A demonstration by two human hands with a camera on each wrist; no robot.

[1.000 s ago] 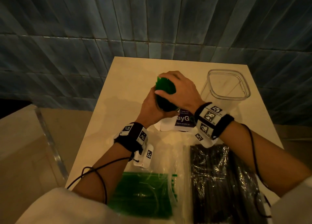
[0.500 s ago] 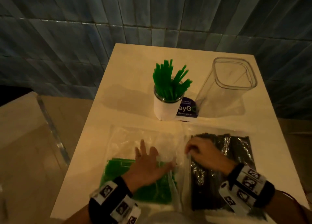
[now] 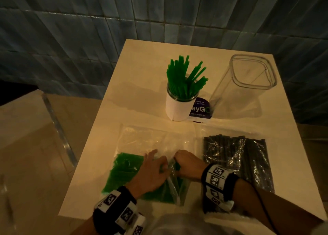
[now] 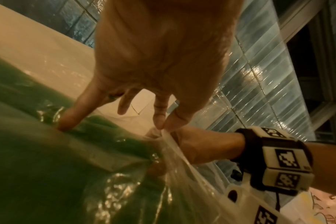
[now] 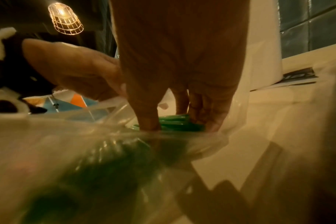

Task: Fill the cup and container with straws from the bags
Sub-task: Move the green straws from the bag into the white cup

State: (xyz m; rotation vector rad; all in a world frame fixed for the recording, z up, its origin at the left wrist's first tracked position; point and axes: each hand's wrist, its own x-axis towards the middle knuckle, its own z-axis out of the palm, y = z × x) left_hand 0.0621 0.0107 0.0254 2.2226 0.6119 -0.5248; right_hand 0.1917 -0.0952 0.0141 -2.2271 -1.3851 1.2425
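- Nearest, on the table (image 3: 142, 71): clear bag of green straws (image 3: 124, 172), with both hands at its right edge.
- Left hand (image 3: 150, 171): seen from the head only as lying over the bag; from the left wrist, thumb and forefinger pinching the film of the bag's mouth (image 4: 164, 133), little finger (image 4: 73, 116) pressing down on the bag, the other fingers loose.
- Right hand (image 3: 188, 165): from the head a closed fist hiding its contents; from the right wrist, thumb (image 5: 146, 115) and fingers curled round a bunch of green straws (image 5: 175, 122) inside the bag's mouth.
- Just right of the hands: bag of black straws (image 3: 245, 156), flat, untouched.
- Farther back: white cup (image 3: 177, 108), upright, holding green straws fanned out above its rim.
- Right of the cup, just beside it: clear container (image 3: 252, 75), open-topped, no straws inside.
- Behind: blue tiled wall (image 3: 88, 30).
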